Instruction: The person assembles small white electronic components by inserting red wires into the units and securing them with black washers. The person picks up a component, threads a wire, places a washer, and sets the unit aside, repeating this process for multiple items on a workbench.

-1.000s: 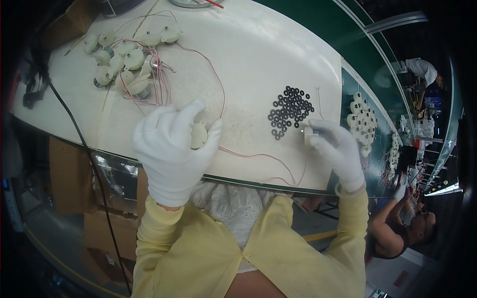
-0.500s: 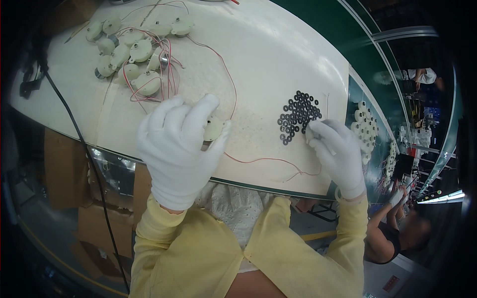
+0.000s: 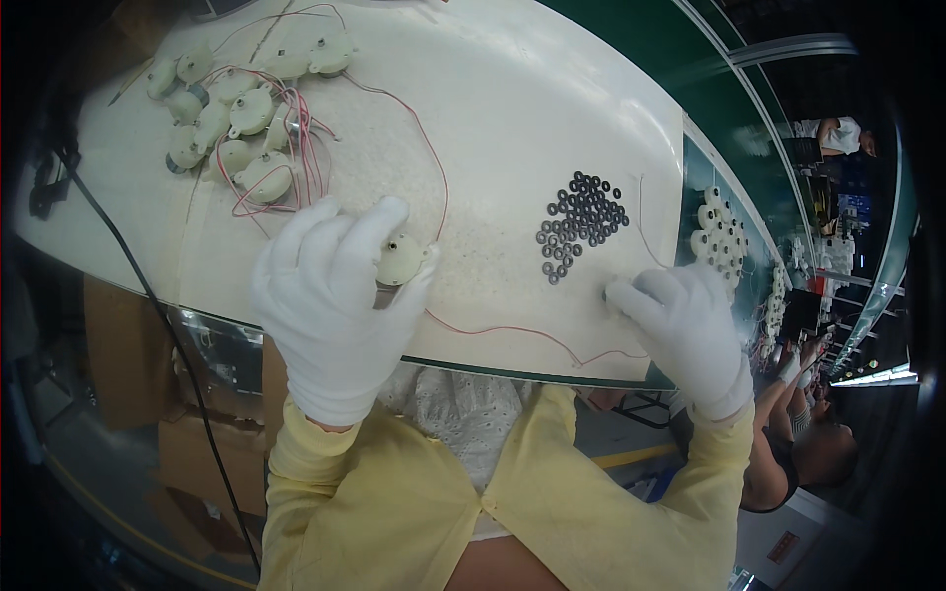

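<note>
A round, cream-coloured motor [image 3: 402, 259] with a small metal shaft is in my white-gloved left hand [image 3: 335, 295], gripped between thumb and fingers just above the table. To the right, my gloved right hand [image 3: 685, 330] is closed in a pinch. Something small and dark shows at its fingertips, too little to make out. Those fingertips are a short way below and right of a flat pile of black rings [image 3: 583, 219]. A thin red wire [image 3: 512, 328] runs over the table from beside my left hand to my right hand.
More cream motors [image 3: 251, 111] with tangled red and white wires [image 3: 308, 148] lie at the far left of the white table [image 3: 512, 108]. Beyond its right edge are further cream pieces [image 3: 717, 231]. A black cable [image 3: 133, 222] hangs at left. Another person's arm [image 3: 769, 443] is at right.
My right hand has drawn back from the edge of the ring pile, down and to the right, its fingers still pinched. The left hand keeps holding the motor.
</note>
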`<state>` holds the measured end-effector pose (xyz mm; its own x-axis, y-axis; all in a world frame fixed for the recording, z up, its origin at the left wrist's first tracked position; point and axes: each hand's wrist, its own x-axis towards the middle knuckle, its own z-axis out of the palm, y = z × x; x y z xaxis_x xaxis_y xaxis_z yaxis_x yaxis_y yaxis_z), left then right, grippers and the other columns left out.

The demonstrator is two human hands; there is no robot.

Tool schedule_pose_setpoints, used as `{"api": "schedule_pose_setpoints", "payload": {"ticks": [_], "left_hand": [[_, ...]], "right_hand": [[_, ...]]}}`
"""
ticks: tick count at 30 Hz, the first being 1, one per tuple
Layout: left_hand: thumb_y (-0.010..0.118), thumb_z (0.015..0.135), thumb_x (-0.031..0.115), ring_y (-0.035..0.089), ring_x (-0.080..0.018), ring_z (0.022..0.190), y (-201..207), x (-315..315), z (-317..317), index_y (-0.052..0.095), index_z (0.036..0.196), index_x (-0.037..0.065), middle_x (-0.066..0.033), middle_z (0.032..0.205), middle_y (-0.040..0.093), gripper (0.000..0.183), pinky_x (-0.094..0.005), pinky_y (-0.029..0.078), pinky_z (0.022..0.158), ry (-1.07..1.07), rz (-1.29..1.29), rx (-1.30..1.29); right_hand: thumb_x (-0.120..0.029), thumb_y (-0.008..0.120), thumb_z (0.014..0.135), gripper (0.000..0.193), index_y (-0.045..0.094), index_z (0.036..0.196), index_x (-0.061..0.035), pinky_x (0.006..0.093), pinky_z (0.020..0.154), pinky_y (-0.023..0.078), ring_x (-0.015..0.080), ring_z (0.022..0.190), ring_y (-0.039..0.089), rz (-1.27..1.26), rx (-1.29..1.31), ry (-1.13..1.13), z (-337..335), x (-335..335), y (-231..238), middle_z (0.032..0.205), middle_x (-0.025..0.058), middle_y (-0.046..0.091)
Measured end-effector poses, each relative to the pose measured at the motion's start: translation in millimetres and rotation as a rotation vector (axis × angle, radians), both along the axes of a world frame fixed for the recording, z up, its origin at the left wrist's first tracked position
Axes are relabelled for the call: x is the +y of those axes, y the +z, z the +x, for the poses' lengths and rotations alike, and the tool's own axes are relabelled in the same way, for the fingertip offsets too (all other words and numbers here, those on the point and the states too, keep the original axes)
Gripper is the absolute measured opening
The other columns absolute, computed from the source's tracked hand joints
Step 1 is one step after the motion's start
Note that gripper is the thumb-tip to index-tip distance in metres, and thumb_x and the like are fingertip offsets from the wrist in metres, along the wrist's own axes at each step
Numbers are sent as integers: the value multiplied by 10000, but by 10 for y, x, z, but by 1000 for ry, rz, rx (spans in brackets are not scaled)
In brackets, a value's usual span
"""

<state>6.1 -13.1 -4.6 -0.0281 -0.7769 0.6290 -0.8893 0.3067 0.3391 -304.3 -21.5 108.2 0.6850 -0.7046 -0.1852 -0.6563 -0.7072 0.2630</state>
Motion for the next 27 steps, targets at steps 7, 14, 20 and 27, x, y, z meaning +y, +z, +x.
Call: {"api": "schedule_pose_setpoints", "payload": {"ticks": [7,14,20,27], "left_hand": [[916,711,201,649,-283,1040,-12,-29,-18,707,1147,132,-38,1038,684,488,-409,515,874,-2,-18,-9],[902,732,256,638,-291,1041,-48,-41,-20,727,1112,158,-41,1004,658,430,-445,517,844,-11,-55,16],[901,750,266,645,-307,1043,-46,-12,-42,729,1122,143,-54,1011,664,428,-451,512,873,-10,-65,3],[871,787,140,665,-323,1023,46,2,-44,716,1147,50,-96,1052,717,402,-430,528,894,-57,-5,-14]], "right_hand": [[-141,658,770,320,626,1088,-141,357,780,447,204,809,556,-49,29,24,34,32,-48,876,-2,535],[-181,681,929,165,682,1069,-94,403,660,478,273,659,627,31,-341,-191,-148,50,-341,730,72,637],[-146,661,953,160,727,1074,-64,422,596,490,319,643,674,-83,-646,-491,-542,395,-577,739,120,698],[-171,670,934,263,714,1167,-57,435,657,518,331,731,686,-92,-690,-720,-666,571,-407,839,141,716]]}}
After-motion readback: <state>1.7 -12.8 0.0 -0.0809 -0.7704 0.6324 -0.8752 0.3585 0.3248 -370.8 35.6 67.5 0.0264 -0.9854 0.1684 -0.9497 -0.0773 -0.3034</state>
